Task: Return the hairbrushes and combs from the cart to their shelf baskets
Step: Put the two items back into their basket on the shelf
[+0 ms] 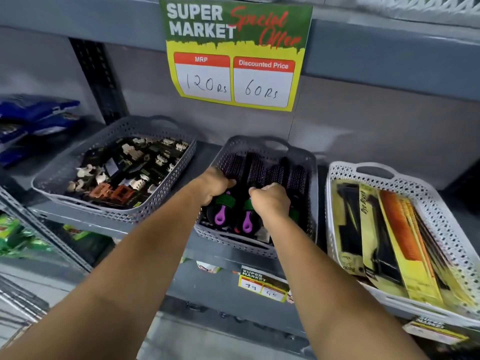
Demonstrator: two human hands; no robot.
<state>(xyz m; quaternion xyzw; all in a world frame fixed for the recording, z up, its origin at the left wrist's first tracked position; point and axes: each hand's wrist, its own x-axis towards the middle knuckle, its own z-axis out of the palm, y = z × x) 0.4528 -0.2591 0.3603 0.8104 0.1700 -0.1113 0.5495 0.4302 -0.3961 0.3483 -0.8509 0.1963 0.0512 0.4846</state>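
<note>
Placement step, by my read: both hands are inside the middle grey basket point(306, 172) on the shelf point(161, 229), setting hairbrushes down among the ones already there. Left hand point(214, 185) has its grip curled around a black brush with purple handle end point(220, 216), fingers over the neck just above the green label. Right hand point(270, 200) grip is closed the same way on a second purple-handled brush point(248, 223), just beside the first at its 3 o'clock. Bristle heads point to 12, handles to 6, matching the purple-bristled brushes point(259, 170) stacked at the back. Grey basket of hair clips point(124, 175) sits at 9 o'clock, white basket point(441, 211) with packaged combs and a dye brush point(374, 229) at 3. Cart not in view. Next move probably: let go of both brushes so they lie flat, then pull the hands out without dragging neighbours, and go back to the cart for more.
</note>
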